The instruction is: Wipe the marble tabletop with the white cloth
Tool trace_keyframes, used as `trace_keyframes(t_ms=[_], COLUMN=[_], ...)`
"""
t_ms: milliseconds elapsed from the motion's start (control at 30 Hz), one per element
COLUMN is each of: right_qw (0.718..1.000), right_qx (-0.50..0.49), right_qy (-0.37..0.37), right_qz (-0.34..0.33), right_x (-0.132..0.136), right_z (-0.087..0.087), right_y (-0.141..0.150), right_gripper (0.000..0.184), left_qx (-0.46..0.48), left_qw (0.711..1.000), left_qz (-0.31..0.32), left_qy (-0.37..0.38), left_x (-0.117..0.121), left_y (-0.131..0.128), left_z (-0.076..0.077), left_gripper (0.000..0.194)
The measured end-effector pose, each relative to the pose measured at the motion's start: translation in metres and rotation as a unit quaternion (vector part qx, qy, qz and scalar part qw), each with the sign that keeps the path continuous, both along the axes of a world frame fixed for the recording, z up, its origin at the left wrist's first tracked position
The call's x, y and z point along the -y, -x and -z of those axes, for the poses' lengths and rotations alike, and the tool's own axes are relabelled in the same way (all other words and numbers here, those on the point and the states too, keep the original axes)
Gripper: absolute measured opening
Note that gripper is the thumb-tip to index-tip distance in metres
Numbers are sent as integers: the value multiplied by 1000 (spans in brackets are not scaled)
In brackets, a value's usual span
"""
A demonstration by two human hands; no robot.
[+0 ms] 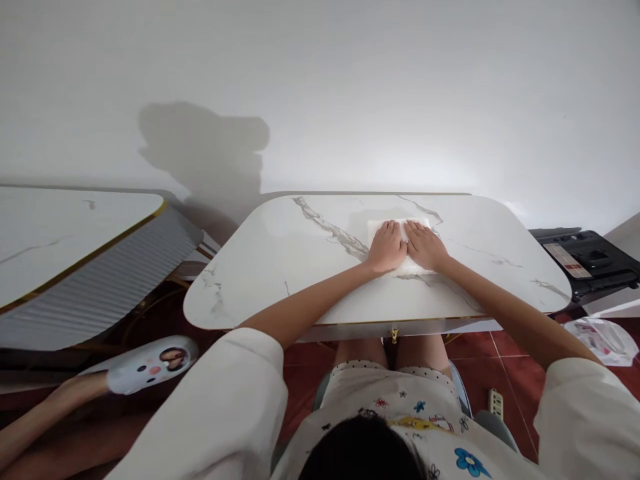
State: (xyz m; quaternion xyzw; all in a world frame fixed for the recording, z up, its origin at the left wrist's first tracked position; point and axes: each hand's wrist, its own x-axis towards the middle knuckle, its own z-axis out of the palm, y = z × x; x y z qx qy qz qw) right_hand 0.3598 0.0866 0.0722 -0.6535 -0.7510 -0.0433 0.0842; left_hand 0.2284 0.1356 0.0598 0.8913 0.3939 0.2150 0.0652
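A white folded cloth or paper lies on the white marble-patterned table, near its middle. My left hand and my right hand both lie flat on it, side by side, thumbs nearly touching and fingers stretched out toward the wall. Most of the white piece is hidden under the hands; only its far and near edges show.
A second marble-topped table with a ribbed side stands at the left. A black device sits at the right, with a plastic bag on the red tiled floor. Another person's slippered foot is at lower left. A white wall is close behind the table.
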Motion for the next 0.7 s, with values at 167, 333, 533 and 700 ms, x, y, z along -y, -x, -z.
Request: trace_keyframes(t_ms=[167, 333, 533, 700], right_qw=[1000, 1000, 999, 999], right_qx=[-14, -26, -40, -29], right_qy=[-6, -12, -22, -37], right_qz=[-2, 6, -9, -17], right_x=[-62, -119, -173, -189], right_z=[0, 3, 7, 10], right_y=[-15, -27, -40, -45], right_gripper=[54, 53, 51, 47], left_qx=[9, 8, 5, -3], left_qw=[1000, 1000, 999, 998], left_qz=[-11, -22, -32, -47], left_qy=[-10, -4, -20, -29], left_x=[-59, -113, -162, -174], left_y=[-16, -29, -39, -43], left_z=[-3, -3, -4, -6], left_gripper=[45, 44, 33, 22])
